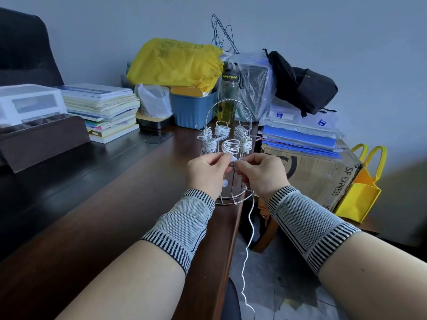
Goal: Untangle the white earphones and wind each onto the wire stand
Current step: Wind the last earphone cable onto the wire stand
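Left hand (206,173) and right hand (261,173) both pinching one white earphone cord (250,229) at the near hook of the wire stand (227,144). Cord trailing off the desk (115,204) edge toward the floor. Five wound earphone bundles (222,130) on the stand's other hooks.

Wire stand (227,144) on desk (115,204) edge, bottle (228,93) behind, cardboard box (309,172) right

Wire stand (231,199) – shiny bare metal; desk (115,204) – dark glossy wood; wrist sleeves (184,225) – knit cloth.
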`<state>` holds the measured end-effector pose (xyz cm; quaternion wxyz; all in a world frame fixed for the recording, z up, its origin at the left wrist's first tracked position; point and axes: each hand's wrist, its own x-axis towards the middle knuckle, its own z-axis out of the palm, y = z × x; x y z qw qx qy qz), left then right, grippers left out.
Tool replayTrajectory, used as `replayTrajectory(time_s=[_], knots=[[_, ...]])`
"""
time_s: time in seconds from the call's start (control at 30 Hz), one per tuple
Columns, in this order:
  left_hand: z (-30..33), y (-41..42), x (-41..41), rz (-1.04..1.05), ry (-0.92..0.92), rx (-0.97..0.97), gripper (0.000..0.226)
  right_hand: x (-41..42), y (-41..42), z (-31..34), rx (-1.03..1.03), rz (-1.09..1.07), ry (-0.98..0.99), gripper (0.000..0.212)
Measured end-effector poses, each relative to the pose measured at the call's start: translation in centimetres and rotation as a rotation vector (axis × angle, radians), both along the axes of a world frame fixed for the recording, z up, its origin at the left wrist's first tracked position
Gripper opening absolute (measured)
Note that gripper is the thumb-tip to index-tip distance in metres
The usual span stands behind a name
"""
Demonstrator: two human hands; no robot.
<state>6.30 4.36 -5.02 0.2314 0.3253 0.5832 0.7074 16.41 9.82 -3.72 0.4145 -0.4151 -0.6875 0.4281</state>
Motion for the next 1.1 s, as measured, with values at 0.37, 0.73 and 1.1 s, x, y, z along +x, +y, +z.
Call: replayTrajectory(time_s=[0.37,0.73,1.1], knots=[[-0.9,0.6,-0.2,-0.013,0.097,-0.007,0.025,-0.1,0.2,-0.5,0.158,-0.069,-0.103,0.021],[-1.3,0.8,-0.2,0.028,0.239,-0.056,0.017,0.2,0.2,-0.1,0.136,-0.04,-0.072,0.019],[-0.4,-0.1,0.6,0.011,0.153,0.0,0.035,-0.1,0.3,-0.4,0.059,-0.01,0.013,0.022]])
